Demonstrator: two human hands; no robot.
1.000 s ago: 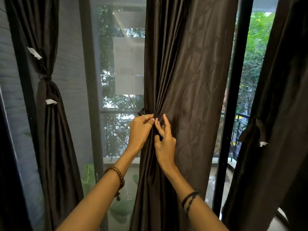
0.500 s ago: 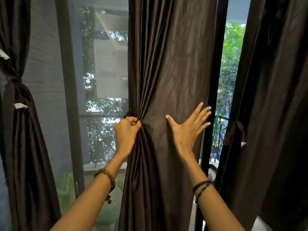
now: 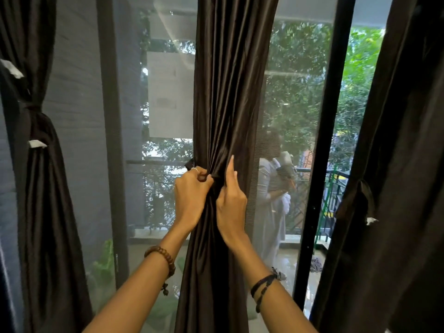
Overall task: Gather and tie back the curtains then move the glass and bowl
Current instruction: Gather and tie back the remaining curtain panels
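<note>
**Dark satin bunched at centre frame**

Satin-sheened brown fabric, pinched between both grips at the middle of the frame. Left hand (image 3: pixel 191 197) fisted tight around the left edge of the middle curtain (image 3: pixel 228 92), ring (image 3: pixel 195 169) showing on one finger. Right hand (image 3: pixel 231 200) touching the left, fingers curled into the gathered folds, one finger pointing straight up along the cloth. Beaded bracelet (image 3: pixel 163 257) on the left wrist, black cord bands (image 3: pixel 263 286) on the right. Gathered to a narrow column from top centre to bottom centre, not yet tied. Left curtain (image 3: pixel 45 212) at the left edge, already cinched by its tie (image 3: pixel 36 110). Right curtain (image 3: pixel 396 188) along the right edge, loose, tie strap (image 3: pixel 360 198) dangling. Window glass (image 3: pixel 293 104) behind, dark frame post (image 3: pixel 322 140) right of centre, green foliage (image 3: pixel 355 80) at upper right. Glass and bowl nowhere in frame.
</note>
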